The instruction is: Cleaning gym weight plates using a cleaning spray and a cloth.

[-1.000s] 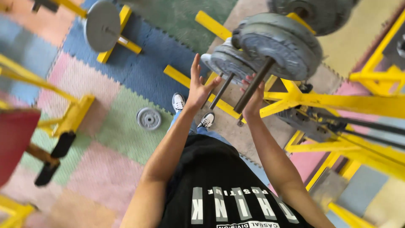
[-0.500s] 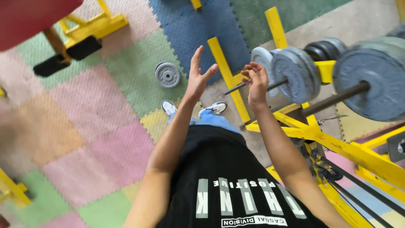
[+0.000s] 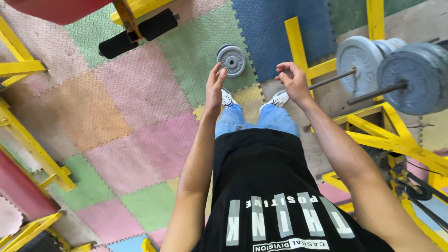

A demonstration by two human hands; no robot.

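My left hand (image 3: 215, 87) is raised in front of me, fingers straight and apart, holding nothing. My right hand (image 3: 293, 80) is up beside it, fingers loosely curled, empty, just left of the free ends of two steel bars. Those bars carry grey weight plates (image 3: 359, 58) and a larger grey plate (image 3: 417, 77) on a yellow rack (image 3: 378, 135). A small grey weight plate (image 3: 232, 59) lies flat on the green mat just beyond my left fingertips.
Coloured foam mats (image 3: 140, 121) cover the floor. A black padded roller (image 3: 135, 32) on a yellow machine with a red seat stands at the top left. Yellow frames (image 3: 32, 149) line the left edge. My white shoes (image 3: 280, 99) stand below my hands.
My view has swung left and down. Both hands have come away from the bar ends; the right hand no longer touches the bars, and the loose plate now sits by my left hand.
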